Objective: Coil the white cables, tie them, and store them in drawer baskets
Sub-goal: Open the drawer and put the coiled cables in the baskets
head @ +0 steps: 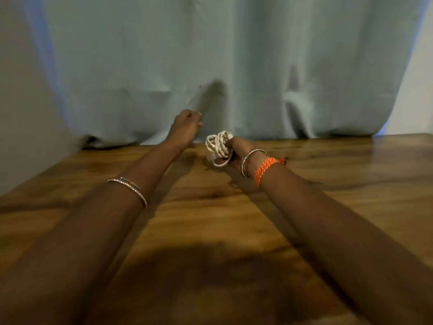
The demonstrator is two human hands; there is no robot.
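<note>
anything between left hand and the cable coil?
Nothing: head view shows only curtain behind the gap between the left hand and the white cable coil gripped by the right hand.

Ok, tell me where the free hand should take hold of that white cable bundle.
Judging from the pose, grip the white cable coil across its bunched loops on the exposed left side, coming in from the left. The right hand already grips its right edge, and the left hand is on that open side.
</note>
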